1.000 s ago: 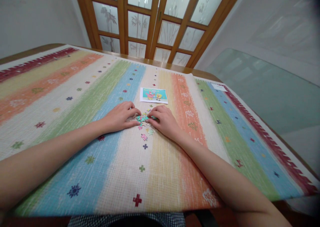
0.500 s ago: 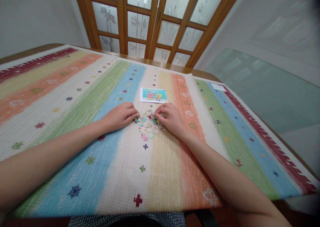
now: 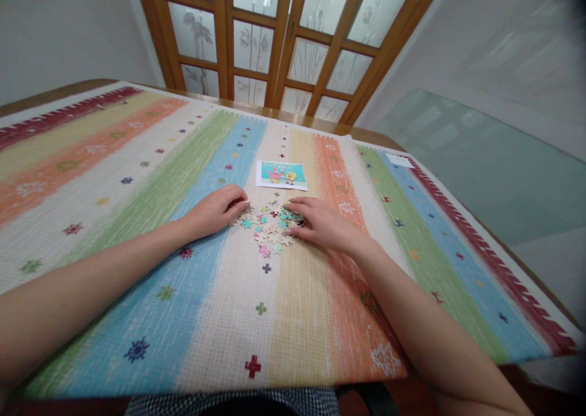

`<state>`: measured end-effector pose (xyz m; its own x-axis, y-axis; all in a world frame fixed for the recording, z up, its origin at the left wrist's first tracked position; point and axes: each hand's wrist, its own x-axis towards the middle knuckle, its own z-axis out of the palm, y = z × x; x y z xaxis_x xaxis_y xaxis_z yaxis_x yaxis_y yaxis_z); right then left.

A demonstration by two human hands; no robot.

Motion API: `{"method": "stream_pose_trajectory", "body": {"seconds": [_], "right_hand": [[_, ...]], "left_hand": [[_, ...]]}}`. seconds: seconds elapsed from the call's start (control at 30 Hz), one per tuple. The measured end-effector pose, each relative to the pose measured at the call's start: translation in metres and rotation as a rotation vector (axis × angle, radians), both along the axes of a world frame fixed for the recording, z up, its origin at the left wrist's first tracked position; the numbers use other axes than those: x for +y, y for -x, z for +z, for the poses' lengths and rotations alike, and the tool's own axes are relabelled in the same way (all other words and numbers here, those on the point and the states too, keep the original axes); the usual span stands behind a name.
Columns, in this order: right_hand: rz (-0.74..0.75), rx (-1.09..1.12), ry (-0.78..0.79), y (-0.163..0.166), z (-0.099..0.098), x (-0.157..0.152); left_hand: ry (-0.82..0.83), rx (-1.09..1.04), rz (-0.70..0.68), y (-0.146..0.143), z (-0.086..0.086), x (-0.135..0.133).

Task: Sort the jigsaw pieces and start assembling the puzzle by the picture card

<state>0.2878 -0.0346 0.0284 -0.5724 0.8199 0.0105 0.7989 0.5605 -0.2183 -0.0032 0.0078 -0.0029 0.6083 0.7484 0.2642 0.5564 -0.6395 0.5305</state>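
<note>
Right hand [image 3: 321,222] palm-down, fingers parted at the puzzle pieces [image 3: 273,228]; left hand [image 3: 220,208] curled, grip unclear.

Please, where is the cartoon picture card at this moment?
In the head view, the picture card lies just above centre on the tablecloth, beyond the puzzle pieces.

The small, flat cardboard-like jigsaw pieces with interlocking knobs and notches [image 3: 273,232] lie loose on the cloth-covered worktop [image 3: 297,324], scattered in an untidy, rounded heap. Many show a plain beige face upward; others show a coloured one, mostly turquoise or pink. They lie close together, some overlapping (exact number too fine to count). A turquoise piece [image 3: 246,223] sits toward the left side, a pink piece [image 3: 264,252] at the near edge with a pale green piece [image 3: 277,249] just beside it.
</note>
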Motion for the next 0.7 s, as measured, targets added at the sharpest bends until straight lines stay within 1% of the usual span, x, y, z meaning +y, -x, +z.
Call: {"method": "stream_pose_trajectory", "body": {"seconds": [0.07,0.2,0.3,0.5,0.6,0.7], "right_hand": [[-0.019,-0.039,-0.028,0.0,0.0,-0.002],[-0.15,-0.092,-0.099,0.004,0.0,-0.005],[-0.169,-0.073,-0.082,0.004,-0.001,-0.004],[-0.115,0.164,-0.009,-0.004,-0.004,0.006],[-0.132,0.275,0.071,-0.005,-0.007,0.01],[-0.186,0.423,0.138,-0.002,-0.01,0.012]], "left_hand": [[0.0,-0.005,0.007,0.0,0.0,0.0],[-0.001,-0.006,0.0,0.001,-0.001,0.0],[-0.007,0.004,-0.016,0.002,0.0,-0.001],[-0.01,0.019,-0.026,0.001,0.002,-0.002],[-0.004,0.024,-0.028,0.001,0.004,-0.002],[-0.002,0.023,-0.034,0.0,0.005,-0.002]]}}
